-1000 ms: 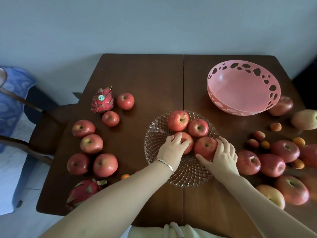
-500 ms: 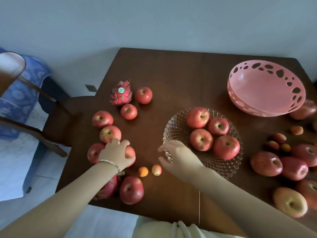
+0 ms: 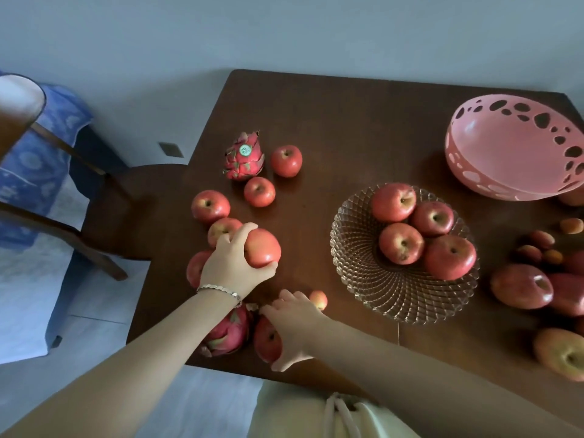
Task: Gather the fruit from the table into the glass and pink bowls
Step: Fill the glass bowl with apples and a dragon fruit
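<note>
My left hand (image 3: pixel 232 267) grips a red apple (image 3: pixel 264 248) just above the table's left side. My right hand (image 3: pixel 295 324) is wrapped over another red apple (image 3: pixel 267 341) at the front edge, beside a dragon fruit (image 3: pixel 229 331). The glass bowl (image 3: pixel 392 292) in the middle holds several apples. The pink bowl (image 3: pixel 505 153) stands at the back right with nothing visible inside. Loose apples (image 3: pixel 210 206) and a second dragon fruit (image 3: pixel 245 158) lie on the left. More apples (image 3: pixel 521 286) and small apricots (image 3: pixel 542 240) lie on the right.
The dark wooden table (image 3: pixel 363 121) ends close to my body at the front. A small apricot (image 3: pixel 318 299) lies just past my right hand. A wooden chair (image 3: pixel 104 216) stands at the table's left, with a blue cloth (image 3: pixel 34 159) behind it.
My left hand has closed on an apple and lifted it to the right. My right hand has moved down and left from beside the glass bowl onto the apple at the front edge.
</note>
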Demonstrator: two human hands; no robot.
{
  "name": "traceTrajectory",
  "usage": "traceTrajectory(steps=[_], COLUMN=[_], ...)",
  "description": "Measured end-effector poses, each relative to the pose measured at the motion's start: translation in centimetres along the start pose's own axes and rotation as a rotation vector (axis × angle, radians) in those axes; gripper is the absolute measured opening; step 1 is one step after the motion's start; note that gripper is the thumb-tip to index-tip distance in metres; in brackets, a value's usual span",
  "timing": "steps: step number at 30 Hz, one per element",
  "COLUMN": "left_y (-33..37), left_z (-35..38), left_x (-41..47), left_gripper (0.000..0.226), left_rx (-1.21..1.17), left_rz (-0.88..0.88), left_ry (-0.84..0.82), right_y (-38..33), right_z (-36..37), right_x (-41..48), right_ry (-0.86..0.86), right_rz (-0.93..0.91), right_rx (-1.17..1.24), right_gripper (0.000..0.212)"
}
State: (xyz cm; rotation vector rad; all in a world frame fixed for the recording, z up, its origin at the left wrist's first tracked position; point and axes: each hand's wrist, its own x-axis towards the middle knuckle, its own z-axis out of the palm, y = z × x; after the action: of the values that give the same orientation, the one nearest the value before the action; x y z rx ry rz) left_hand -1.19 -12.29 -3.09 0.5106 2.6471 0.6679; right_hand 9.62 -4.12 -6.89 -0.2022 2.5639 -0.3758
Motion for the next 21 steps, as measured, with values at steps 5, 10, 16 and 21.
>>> traceTrajectory(steps=[5, 10, 16, 21], left_y=[1.9, 4.3, 8.7, 11.4], left_z=[-0.3, 0.8, 3.5, 6.1], left_x=[-0.9, -2.0, -2.9, -3.1], left_gripper=[0.074, 0.077, 0.075, 0.077], left_rx=[-0.162, -0.269, -0.086, 0.107], left_rz=[0.032, 0.069, 0.149, 0.268], left_ry=[0.018, -0.025, -0.195, -0.271], right_y=[2.0, 7.9, 14.3, 16.3], right_z=[-2.8, -5.6, -2.5, -0.6], right_x=[-3.7, -10.8, -15.2, -15.1], right_ry=[0.159, 0.420, 0.355, 0.279], right_rz=[0.098, 0.365, 0.447, 0.405], right_rx=[0.291, 0.576, 0.371, 0.071], right_gripper=[0.083, 0.082, 0.088, 0.093])
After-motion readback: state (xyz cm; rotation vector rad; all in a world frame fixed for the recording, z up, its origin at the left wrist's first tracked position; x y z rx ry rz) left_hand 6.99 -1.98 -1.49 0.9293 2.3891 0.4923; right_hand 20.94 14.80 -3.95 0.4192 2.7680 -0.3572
